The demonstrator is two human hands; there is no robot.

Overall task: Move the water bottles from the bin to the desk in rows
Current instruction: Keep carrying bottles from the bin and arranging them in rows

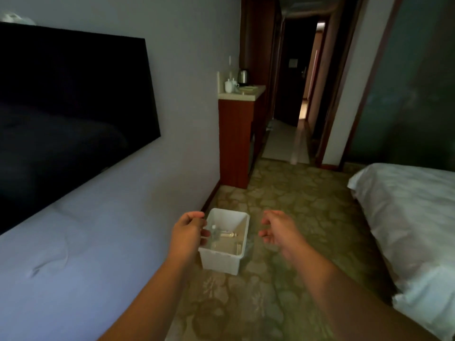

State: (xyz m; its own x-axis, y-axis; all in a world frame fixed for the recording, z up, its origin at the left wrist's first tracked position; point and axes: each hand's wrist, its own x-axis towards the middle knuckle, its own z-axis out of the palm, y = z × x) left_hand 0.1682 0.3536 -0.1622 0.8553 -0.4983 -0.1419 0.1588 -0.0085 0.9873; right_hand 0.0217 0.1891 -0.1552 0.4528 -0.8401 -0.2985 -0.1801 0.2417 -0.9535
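A white plastic bin (221,260) stands on the patterned carpet beside the wall. My left hand (188,233) is at the bin's left rim, its fingers curled round a small clear water bottle (215,236) with a white cap, held upright just inside the bin. Another clear bottle (230,234) lies on the bin's bottom. My right hand (278,230) hovers to the right of the bin, fingers loosely spread and holding nothing. The pale desk surface (98,242) runs along the left side.
A black TV screen (73,114) hangs above the desk. A wooden cabinet (234,143) with a kettle (243,77) and cups stands further along the wall. A white bed (413,217) fills the right side. A hallway (288,141) opens ahead.
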